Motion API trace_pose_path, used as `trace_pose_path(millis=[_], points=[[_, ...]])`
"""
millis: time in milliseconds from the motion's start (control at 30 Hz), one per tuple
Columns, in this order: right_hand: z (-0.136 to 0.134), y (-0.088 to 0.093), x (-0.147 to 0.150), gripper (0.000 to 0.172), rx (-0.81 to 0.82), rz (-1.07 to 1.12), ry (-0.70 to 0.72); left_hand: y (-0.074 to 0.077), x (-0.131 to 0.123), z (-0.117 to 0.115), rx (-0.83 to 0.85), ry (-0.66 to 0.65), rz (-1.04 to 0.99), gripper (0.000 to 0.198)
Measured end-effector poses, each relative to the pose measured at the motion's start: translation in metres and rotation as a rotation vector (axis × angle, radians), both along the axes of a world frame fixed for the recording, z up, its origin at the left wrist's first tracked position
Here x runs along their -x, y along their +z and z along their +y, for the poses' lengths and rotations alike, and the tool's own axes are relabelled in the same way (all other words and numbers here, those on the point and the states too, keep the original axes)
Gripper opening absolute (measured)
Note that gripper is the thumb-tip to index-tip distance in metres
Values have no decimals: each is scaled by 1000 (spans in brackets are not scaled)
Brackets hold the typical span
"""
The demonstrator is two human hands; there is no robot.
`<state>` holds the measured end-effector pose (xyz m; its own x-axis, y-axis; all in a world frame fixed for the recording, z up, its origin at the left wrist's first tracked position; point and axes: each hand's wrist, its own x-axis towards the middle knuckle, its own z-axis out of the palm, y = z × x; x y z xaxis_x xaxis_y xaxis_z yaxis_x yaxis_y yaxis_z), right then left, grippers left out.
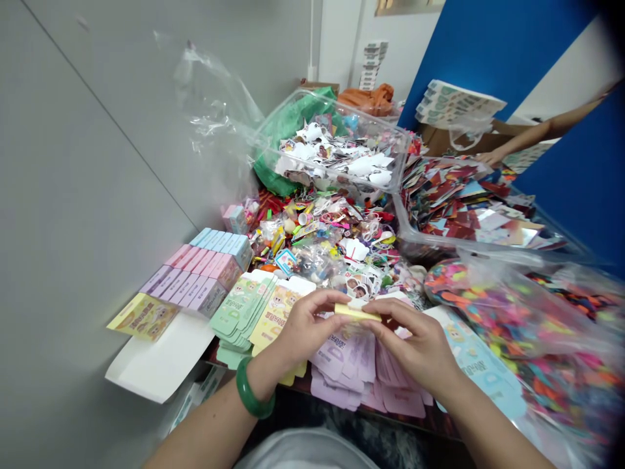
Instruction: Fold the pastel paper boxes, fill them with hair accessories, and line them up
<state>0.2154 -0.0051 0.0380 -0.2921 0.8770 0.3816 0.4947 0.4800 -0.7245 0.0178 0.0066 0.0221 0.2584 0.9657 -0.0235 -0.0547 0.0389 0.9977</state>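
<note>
Both hands are closed on one pale yellow flat card piece (357, 313): left hand (305, 329) pinches its left end, right hand (420, 348) its right end, thumbs on the near side. It's held just above the tabletop, front centre. I see it nearly edge-on, so I can't read the print or tell if it's folded.

There's a green bangle (251, 395) on my left wrist.

Below the hands is a lilac-pink pile of flat box blanks (349, 368), partly covered by my fingers. Left of it are green flat blanks (241, 305) and yellow flat blanks (275, 317). The light blue flat blanks (481, 371) on the right are blurred.

Further left is a row of small pink, lilac and blue made-up boxes (200, 267), one yellow made-up box (144, 316) and a white card tray (156, 363).

Behind, a clear plastic bin of white cut-outs (342, 156) sits over a heap of small colourful trinkets (322, 234) too dense to sort out. The clear tray of red cards (469, 208) is cut off by the plastic bag of multicoloured bits (537, 326), which is smeared.

The tabletop (299, 387) shows only as a dark strip at the near edge.

Another person's arm (537, 133) is at top right, with the rest out of frame.
</note>
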Motion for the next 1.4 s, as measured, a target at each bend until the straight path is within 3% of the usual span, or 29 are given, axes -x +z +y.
trace_pose_path(millis=[167, 733, 900, 1033, 1200, 1400], points=[[0, 0, 1, 11, 24, 33, 35, -1, 0, 2, -102, 17, 0, 12], [8, -8, -1, 12, -51, 106, -7, 4, -8, 7, -143, 72, 115, 12], [6, -15, -6, 15, -142, 56, -5, -4, -3, 7, -344, 29, 151, 7], [2, -24, -13, 28, -362, -93, 81, -19, 4, 1, -583, 25, 241, 12], [-1, -28, -18, 33, -623, -253, 131, -30, 10, -3, -874, 25, 308, 18], [-1, -23, -14, 25, -575, -315, 131, -30, 9, 2, -930, 17, 414, 15]])
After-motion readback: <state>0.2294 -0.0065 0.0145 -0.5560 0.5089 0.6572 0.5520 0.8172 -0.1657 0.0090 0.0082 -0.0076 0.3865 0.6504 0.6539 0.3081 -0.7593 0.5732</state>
